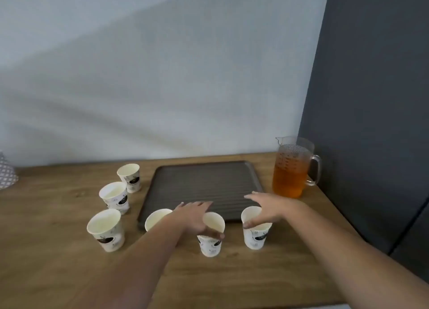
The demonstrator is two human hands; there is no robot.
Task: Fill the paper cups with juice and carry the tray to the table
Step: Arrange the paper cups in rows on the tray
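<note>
Six empty white paper cups stand on the wooden counter, left of and in front of a dark ribbed tray (pixel 204 181). My left hand (pixel 192 218) reaches to the middle front cup (pixel 210 243). Its thumb curls across the cup's front and its fingers stretch behind the rim. My right hand (pixel 267 206) hovers over the right front cup (pixel 254 236), thumb at the near rim, fingers straight and spread over the tray's corner. My left forearm partly hides another cup (pixel 154 218). A clear jug of orange juice (pixel 291 171) stands right of the tray.
Three more cups (pixel 106 229) (pixel 115 196) (pixel 130 176) form a row at the left. The counter (pixel 58 216) meets a pale wall behind and a dark grey panel (pixel 371 100) on the right. A patterned cloth (pixel 5 171) shows at the left edge.
</note>
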